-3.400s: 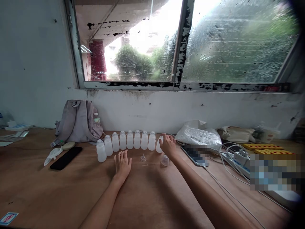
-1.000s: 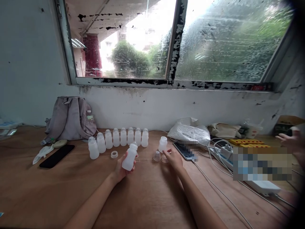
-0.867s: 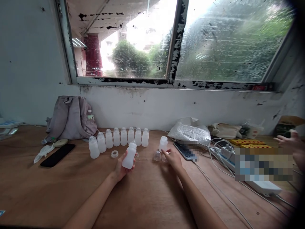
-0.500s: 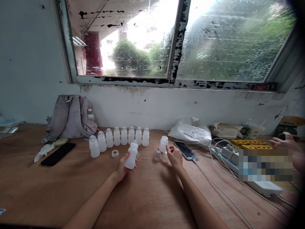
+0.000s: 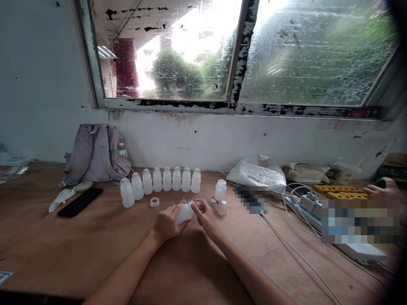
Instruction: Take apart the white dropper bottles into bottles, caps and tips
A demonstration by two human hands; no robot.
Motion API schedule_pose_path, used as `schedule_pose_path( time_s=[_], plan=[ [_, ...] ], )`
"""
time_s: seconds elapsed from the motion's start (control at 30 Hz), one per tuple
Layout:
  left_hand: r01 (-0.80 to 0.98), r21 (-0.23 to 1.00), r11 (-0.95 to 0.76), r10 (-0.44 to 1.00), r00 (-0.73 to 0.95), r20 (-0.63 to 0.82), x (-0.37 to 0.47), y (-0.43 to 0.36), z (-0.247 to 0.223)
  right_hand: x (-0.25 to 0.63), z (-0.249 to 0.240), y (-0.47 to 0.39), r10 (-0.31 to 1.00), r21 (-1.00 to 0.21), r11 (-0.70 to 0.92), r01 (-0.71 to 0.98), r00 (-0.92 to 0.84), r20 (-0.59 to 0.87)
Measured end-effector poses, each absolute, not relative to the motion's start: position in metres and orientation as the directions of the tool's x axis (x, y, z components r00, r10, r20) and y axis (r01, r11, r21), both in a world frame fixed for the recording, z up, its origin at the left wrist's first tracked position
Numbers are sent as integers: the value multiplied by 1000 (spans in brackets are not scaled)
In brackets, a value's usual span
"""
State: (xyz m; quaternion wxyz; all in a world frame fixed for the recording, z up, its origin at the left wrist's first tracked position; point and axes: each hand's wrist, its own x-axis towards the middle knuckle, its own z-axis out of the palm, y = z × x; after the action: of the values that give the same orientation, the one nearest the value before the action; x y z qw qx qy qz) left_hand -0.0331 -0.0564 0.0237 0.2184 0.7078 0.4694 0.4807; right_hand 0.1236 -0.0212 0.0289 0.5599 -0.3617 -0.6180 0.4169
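My left hand [image 5: 168, 221] is wrapped round a frosted white baby bottle [image 5: 183, 214], which lies tilted with its top towards the right. The fingers of my right hand [image 5: 205, 215] are closed on the top end of this bottle; they partly hide it. Just behind the bottle a clear teat [image 5: 183, 200] shows its tip. An open-topped bottle [image 5: 220, 189] stands beyond my right hand, with two clear caps [image 5: 221, 207] in front of it. A loose white ring [image 5: 154, 202] lies to the left. Several capped bottles [image 5: 167, 180] stand in a row at the back.
A grey backpack [image 5: 97, 154] and a black phone [image 5: 80, 202] are on the left. To the right lie a silvery bag [image 5: 257, 173], cables, a white power strip [image 5: 359, 250] and yellow blocks [image 5: 346, 195]. Another person's hand [image 5: 383, 190] is at the far right.
My right hand has moved left from the caps to the top of the bottle. My left hand has tilted the bottle over to the right.
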Motion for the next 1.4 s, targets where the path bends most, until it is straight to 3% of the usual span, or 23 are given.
schedule_pose_path(
  time_s=[0.27, 0.5, 0.57, 0.63, 0.73, 0.83, 0.93, 1.4],
  plan=[
    [333, 834, -440, 897, 133, 421, -18, -71, 36, 129, 34, -22, 905, -892, 424, 154, -74, 418],
    [254, 885, -391, 912, 239, 334, -17, -67, 42, 128, 35, -28, 896, -883, 441, 159, -22, 444],
    [125, 952, -278, 930, 284, 234, -18, -64, 39, 128, 37, -30, 902, -895, 431, 115, -43, 429],
    [-49, 997, -55, 919, 389, 70, -19, -62, 34, 127, 41, -32, 912, -912, 407, 49, -84, 402],
    [-243, 942, 232, 865, 495, -86, -21, -60, 28, 126, 45, -33, 920, -944, 319, -84, -210, 330],
    [-357, 882, 307, 869, 484, -106, -24, -56, 27, 129, 44, -26, 902, -939, 296, -175, -271, 335],
    [-437, 857, 272, 899, 433, -64, -27, -53, 29, 134, 37, -14, 908, -928, 347, -138, -196, 369],
    [-237, 946, 220, 896, 431, -101, -27, -52, 29, 140, 36, -6, 945, -925, 282, -254, -94, 314]
  ],
)
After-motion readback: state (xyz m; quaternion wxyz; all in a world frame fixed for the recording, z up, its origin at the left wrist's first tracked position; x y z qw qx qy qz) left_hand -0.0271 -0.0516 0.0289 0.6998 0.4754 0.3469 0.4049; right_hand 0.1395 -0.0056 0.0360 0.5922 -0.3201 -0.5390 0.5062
